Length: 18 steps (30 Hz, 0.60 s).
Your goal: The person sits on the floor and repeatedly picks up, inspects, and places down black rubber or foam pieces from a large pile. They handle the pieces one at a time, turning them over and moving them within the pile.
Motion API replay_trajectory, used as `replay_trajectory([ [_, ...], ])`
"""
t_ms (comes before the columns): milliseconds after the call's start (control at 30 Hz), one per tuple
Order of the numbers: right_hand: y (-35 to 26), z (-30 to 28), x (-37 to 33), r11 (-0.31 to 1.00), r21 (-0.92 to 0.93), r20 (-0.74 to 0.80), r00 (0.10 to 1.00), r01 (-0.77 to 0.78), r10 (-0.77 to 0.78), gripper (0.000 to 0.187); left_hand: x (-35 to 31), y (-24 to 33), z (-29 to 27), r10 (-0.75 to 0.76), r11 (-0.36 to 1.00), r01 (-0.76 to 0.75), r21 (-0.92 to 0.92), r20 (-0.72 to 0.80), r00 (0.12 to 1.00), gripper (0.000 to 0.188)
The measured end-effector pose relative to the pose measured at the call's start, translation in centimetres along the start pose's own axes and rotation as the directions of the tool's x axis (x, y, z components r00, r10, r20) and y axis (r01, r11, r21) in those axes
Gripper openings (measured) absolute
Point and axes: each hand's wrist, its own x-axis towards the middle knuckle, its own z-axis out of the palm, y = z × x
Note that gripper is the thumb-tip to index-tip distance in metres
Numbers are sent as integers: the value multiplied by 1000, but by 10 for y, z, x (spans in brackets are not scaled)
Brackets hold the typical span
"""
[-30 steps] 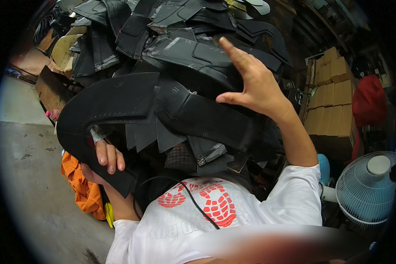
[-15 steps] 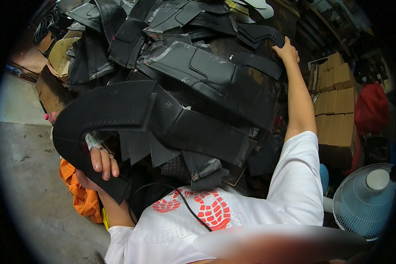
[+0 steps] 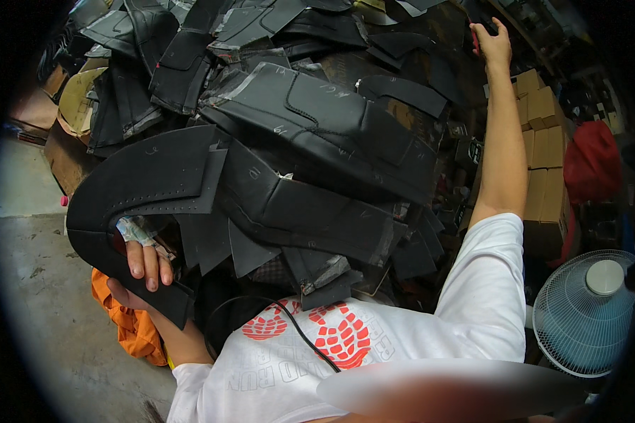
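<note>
My left hand [image 3: 147,271] is wrapped round the lower arm of a curved black leather-like piece [image 3: 166,169], fingers over its inner edge. A row of small holes runs along that piece, and a strip of clear, patterned wrapping [image 3: 140,236] shows behind the fingers. At the far right my right hand [image 3: 495,48] is raised beyond the pile, its fingers bent around a small red thing that I cannot make out. Beside the curved piece lies a folded black panel [image 3: 310,211] with pale marks. A larger black panel [image 3: 324,120] with a corded seam rests behind it.
More black pieces [image 3: 183,67] are heaped at the back. Brown cardboard boxes [image 3: 543,148] are stacked on the right, next to a red cloth bag [image 3: 594,161]. A fan [image 3: 584,314] stands at the lower right. Orange cloth [image 3: 130,324] hangs by my left forearm.
My right hand has left the curved black piece at the far right and moved up and to the right. My left hand keeps its grip; the whole view has shifted slightly.
</note>
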Motion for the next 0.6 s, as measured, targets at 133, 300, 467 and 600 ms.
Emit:
replay_trajectory([
  [133, 15, 15, -11, 988, -148, 31, 999, 48, -44, 79, -4, -2, 6, 37, 999, -37, 6, -15, 999, 57],
  [300, 26, 48, -58, 778, -626, 301, 937, 52, 180, 87, -4, -2, 9, 63, 998, -63, -2, -17, 998, 56],
  [467, 23, 60, -67, 696, -717, 232, 937, -18, 262, 94, -5, -2, 10, 50, 999, -50, 4, -8, 999, 57],
  [600, 26, 53, -43, 840, -521, 153, 951, -152, 267, 101, -10, 1, 8, 39, 999, -39, -8, -24, 999, 53],
])
